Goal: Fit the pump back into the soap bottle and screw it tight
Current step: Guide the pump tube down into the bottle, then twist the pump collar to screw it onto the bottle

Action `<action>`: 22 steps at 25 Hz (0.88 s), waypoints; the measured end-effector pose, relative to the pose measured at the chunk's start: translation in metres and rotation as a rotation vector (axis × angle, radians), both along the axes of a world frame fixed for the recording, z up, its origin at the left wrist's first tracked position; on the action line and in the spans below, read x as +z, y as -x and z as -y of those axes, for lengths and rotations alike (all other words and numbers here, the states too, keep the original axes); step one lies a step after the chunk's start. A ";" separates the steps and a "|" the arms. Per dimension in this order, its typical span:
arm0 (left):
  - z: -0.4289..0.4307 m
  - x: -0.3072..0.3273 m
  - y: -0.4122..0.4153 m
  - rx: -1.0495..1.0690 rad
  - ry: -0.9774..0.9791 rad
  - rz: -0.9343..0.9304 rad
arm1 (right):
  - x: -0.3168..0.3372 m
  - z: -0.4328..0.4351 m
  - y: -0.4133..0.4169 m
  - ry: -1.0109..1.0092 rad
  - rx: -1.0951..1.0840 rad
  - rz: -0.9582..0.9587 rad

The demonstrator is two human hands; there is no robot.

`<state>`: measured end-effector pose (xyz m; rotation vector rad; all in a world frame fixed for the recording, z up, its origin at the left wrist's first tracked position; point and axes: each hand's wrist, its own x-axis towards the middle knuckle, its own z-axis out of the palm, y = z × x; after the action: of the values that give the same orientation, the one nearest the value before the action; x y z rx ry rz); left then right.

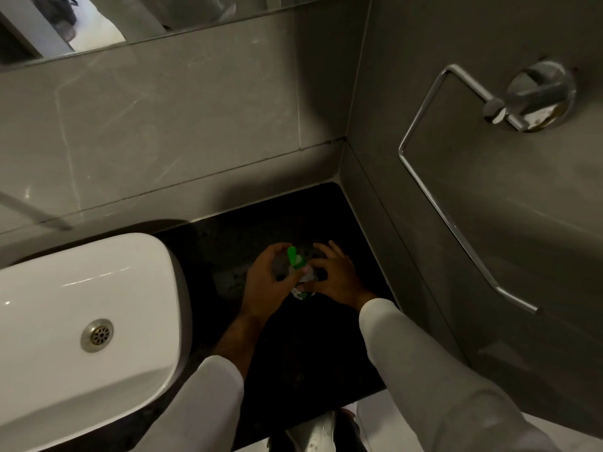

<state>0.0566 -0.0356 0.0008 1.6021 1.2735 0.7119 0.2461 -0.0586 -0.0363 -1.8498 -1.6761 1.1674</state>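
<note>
Both hands (267,282) (336,278) grip green-capped bottle (298,269) — label unreadable

The person wears plain long sleeves (424,370) — apparently white in the dim light.

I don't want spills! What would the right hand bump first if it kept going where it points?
Probably the green-topped bottle: the right hand seems to pinch it with its fingers, though dim light blurs depth.
</note>
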 end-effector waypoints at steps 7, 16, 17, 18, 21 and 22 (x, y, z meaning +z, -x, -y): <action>-0.013 0.012 -0.002 -0.181 0.092 -0.016 | -0.003 0.003 -0.006 -0.007 0.000 -0.020; -0.010 0.008 -0.002 -0.126 0.136 0.001 | -0.001 0.000 -0.006 -0.004 0.026 0.017; -0.010 0.011 -0.003 -0.166 0.170 0.021 | -0.002 0.000 -0.006 -0.007 0.039 0.027; -0.009 0.013 -0.004 -0.168 0.184 0.014 | -0.001 -0.001 -0.006 -0.008 0.050 0.038; -0.007 0.019 -0.011 -0.037 0.124 -0.078 | -0.002 -0.001 -0.001 -0.010 0.044 0.039; -0.009 0.017 -0.010 -0.028 0.116 -0.087 | -0.001 -0.001 -0.001 -0.011 0.039 0.038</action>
<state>0.0663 -0.0264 0.0176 1.5675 1.3277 0.5460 0.2472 -0.0580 -0.0375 -1.8521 -1.7432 1.1425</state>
